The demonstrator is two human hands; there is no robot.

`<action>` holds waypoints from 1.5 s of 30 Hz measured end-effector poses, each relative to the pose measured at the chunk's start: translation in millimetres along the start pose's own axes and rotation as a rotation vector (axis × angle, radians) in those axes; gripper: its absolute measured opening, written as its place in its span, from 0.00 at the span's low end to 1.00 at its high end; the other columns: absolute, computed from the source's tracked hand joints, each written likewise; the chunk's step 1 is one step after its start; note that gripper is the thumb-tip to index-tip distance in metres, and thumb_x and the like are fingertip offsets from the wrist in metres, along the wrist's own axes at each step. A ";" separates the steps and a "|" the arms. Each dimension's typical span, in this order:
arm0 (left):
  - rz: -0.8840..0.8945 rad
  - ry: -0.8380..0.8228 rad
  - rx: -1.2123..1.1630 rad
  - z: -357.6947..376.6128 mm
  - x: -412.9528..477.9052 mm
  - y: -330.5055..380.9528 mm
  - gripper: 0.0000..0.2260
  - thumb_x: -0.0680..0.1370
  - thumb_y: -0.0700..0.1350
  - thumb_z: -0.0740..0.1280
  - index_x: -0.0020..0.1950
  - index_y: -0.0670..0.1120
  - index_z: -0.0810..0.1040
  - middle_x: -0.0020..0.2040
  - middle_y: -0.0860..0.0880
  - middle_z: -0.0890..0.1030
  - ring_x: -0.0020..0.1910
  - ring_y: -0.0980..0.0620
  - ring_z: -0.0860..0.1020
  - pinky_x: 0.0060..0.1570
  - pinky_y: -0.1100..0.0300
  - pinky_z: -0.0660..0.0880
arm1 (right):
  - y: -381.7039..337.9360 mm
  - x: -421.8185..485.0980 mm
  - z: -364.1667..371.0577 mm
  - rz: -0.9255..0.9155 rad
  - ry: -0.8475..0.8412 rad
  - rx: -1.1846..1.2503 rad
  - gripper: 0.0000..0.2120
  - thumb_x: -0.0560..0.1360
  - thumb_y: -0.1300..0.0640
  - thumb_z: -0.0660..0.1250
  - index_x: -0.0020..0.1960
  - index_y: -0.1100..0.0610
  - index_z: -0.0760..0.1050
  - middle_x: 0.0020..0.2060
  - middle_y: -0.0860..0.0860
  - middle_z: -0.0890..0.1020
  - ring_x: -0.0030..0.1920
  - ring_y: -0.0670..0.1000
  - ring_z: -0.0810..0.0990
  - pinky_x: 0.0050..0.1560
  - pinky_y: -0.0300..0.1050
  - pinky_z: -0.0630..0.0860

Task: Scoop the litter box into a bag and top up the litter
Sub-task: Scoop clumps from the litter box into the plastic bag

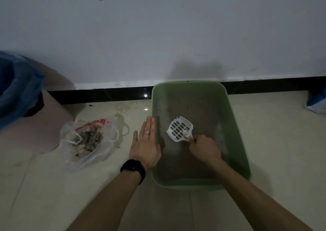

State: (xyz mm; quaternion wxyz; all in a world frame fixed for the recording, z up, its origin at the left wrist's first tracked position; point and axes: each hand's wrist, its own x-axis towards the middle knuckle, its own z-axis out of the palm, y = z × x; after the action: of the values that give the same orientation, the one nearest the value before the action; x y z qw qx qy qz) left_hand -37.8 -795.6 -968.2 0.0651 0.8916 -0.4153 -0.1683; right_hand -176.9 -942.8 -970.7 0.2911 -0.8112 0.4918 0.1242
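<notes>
One view only, head camera, dim light and soft focus. Green litter box (236, 125) sits on the pale tiled floor (275, 142), its far end against the black skirting at the wall. Thin layer of brownish litter (190, 107) inside; grain detail hard to make out. Right hand (204, 148) is inside the box, clenched round the handle of a white slotted scoop (179, 128); the handle is almost wholly hidden by the fingers. A small pale lump sits near the scoop's neck, can't tell what it is. Whether the scoop touches the litter or is lifted, cannot tell. Left hand (145, 143) is flat, fingers straight and together, grasping nothing, at the box's left rim; contact with the rim unclear. Ring on one finger, dark watch (133, 168) on the wrist. Left of the box, apart from it, a clear plastic bag (88, 142) with red print lies open on the floor, grey clumps inside. Further left a pinkish bin (53, 118) with a blue liner (15, 88), cut off by the frame edge. At the far right edge a blue-and-white bag (317, 102), mostly cut off.
</notes>
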 end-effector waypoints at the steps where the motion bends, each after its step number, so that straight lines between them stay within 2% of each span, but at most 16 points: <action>1: 0.000 0.005 -0.003 0.8 0.2 0.2 0.38 0.81 0.48 0.55 0.77 0.47 0.28 0.76 0.51 0.27 0.79 0.52 0.37 0.77 0.47 0.41 | -1.7 1.3 2.1 -0.005 -0.006 0.043 0.12 0.80 0.51 0.59 0.52 0.53 0.80 0.37 0.49 0.80 0.35 0.47 0.78 0.36 0.42 0.74; 5: -0.005 0.022 -0.021 3.6 1.5 0.4 0.38 0.81 0.46 0.55 0.78 0.47 0.29 0.77 0.51 0.29 0.79 0.52 0.38 0.78 0.46 0.43 | 1.9 -1.1 12.2 -0.032 -0.051 0.274 0.13 0.82 0.50 0.58 0.59 0.51 0.79 0.38 0.50 0.82 0.36 0.49 0.79 0.33 0.41 0.72; 9: -0.003 0.036 -0.026 4.7 1.4 0.0 0.37 0.80 0.46 0.55 0.78 0.48 0.30 0.79 0.51 0.31 0.79 0.52 0.39 0.78 0.46 0.44 | 13.1 -5.3 13.1 -0.020 -0.030 0.448 0.15 0.83 0.50 0.59 0.65 0.51 0.76 0.40 0.42 0.79 0.39 0.44 0.78 0.37 0.36 0.73; 11: -0.003 0.045 -0.032 5.3 1.3 -0.1 0.37 0.80 0.46 0.56 0.79 0.48 0.31 0.79 0.51 0.32 0.79 0.53 0.40 0.78 0.46 0.44 | 17.5 -7.7 9.8 -0.038 0.002 0.492 0.14 0.82 0.50 0.60 0.65 0.51 0.76 0.40 0.40 0.78 0.38 0.41 0.75 0.37 0.34 0.71; 14: -0.001 0.056 -0.042 6.7 0.9 -0.7 0.38 0.80 0.45 0.56 0.79 0.48 0.32 0.79 0.51 0.33 0.79 0.53 0.40 0.78 0.46 0.45 | 24.2 -10.2 6.1 -0.058 0.094 0.550 0.12 0.81 0.50 0.62 0.60 0.50 0.80 0.41 0.45 0.81 0.40 0.41 0.77 0.40 0.36 0.72; 17: 0.001 0.066 -0.039 7.9 1.5 -0.7 0.38 0.79 0.45 0.56 0.79 0.48 0.32 0.79 0.51 0.33 0.79 0.54 0.40 0.78 0.45 0.46 | 29.0 -6.6 2.4 -0.012 0.178 0.557 0.09 0.81 0.51 0.62 0.55 0.48 0.80 0.41 0.47 0.82 0.40 0.43 0.78 0.40 0.40 0.72; 20: -0.002 0.065 -0.027 7.7 1.9 -0.4 0.38 0.79 0.45 0.56 0.79 0.48 0.31 0.79 0.51 0.33 0.79 0.53 0.40 0.78 0.45 0.46 | 28.3 3.6 -3.2 0.045 0.165 0.541 0.10 0.82 0.51 0.60 0.49 0.51 0.78 0.37 0.50 0.81 0.35 0.47 0.77 0.35 0.41 0.71; 24: -0.002 0.066 -0.014 7.7 2.8 -0.3 0.38 0.79 0.46 0.55 0.79 0.47 0.31 0.79 0.51 0.32 0.79 0.53 0.38 0.78 0.45 0.45 | 11.9 19.9 -8.4 0.020 0.124 0.509 0.09 0.82 0.52 0.60 0.49 0.51 0.78 0.37 0.51 0.81 0.34 0.49 0.77 0.34 0.41 0.73; 29: -0.009 0.060 -0.003 8.5 3.7 0.0 0.38 0.79 0.46 0.55 0.79 0.48 0.31 0.78 0.51 0.31 0.79 0.53 0.37 0.78 0.44 0.44 | -32.2 40.4 -9.8 -0.050 0.104 0.429 0.10 0.83 0.52 0.59 0.50 0.52 0.78 0.36 0.50 0.80 0.32 0.46 0.76 0.31 0.39 0.67; 36: 0.009 0.078 -0.006 11.0 3.2 -1.3 0.38 0.79 0.46 0.56 0.79 0.47 0.32 0.79 0.51 0.31 0.79 0.52 0.38 0.78 0.45 0.44 | -67.2 58.0 -3.2 -0.007 0.095 0.323 0.13 0.82 0.52 0.59 0.51 0.57 0.80 0.38 0.52 0.80 0.34 0.47 0.75 0.29 0.39 0.63; 42: 0.027 0.094 -0.016 13.2 2.6 -1.5 0.39 0.78 0.45 0.58 0.80 0.46 0.34 0.79 0.49 0.33 0.80 0.52 0.41 0.78 0.45 0.46 | -84.8 57.9 6.6 0.088 0.063 0.421 0.12 0.82 0.53 0.59 0.53 0.59 0.78 0.40 0.52 0.79 0.32 0.44 0.72 0.26 0.38 0.62; 45: 0.035 0.095 -0.021 13.9 3.6 -2.2 0.40 0.78 0.45 0.59 0.80 0.47 0.34 0.80 0.50 0.34 0.80 0.52 0.42 0.78 0.45 0.48 | -94.1 54.6 7.1 0.119 0.041 0.547 0.10 0.82 0.54 0.59 0.50 0.57 0.76 0.36 0.50 0.75 0.31 0.44 0.71 0.26 0.37 0.62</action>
State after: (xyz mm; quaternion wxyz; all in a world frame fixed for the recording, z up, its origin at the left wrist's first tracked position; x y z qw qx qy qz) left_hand -39.0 -796.6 -982.6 0.0969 0.8905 -0.4256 -0.1289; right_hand -67.9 -945.5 -970.0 0.4816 -0.6744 0.5595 -0.0127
